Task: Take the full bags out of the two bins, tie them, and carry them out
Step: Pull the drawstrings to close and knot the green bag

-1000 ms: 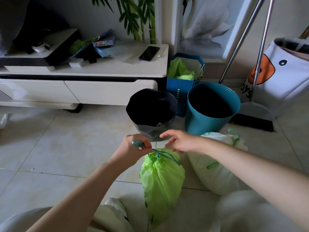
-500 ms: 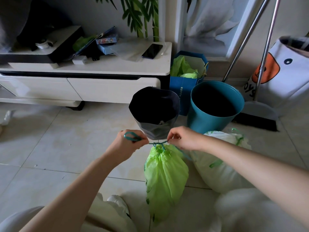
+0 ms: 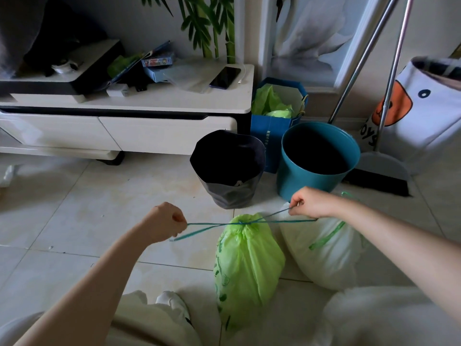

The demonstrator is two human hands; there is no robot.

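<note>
- Head view: the green bag (image 3: 247,265) stands on the tiled floor (image 3: 82,221), its neck gathered shut where the blue drawstring (image 3: 217,224) crosses.
- The left hand (image 3: 164,224) is a closed fist around one end of the string, out to the bag's left.
- The right hand (image 3: 308,202) pinches the other end, out to the right; the string runs taut between them.
- A white bag (image 3: 321,255) lies just beside the green one.
- Behind stand the black bin (image 3: 229,171) and the teal bin (image 3: 316,161), both without bags.

The tied light-green plastic bag (image 3: 247,258) stands on the tiled floor (image 3: 99,208), left of the white plastic bag (image 3: 321,253), before the dark grey bin (image 3: 228,168) and the round teal bin (image 3: 316,158).
</note>
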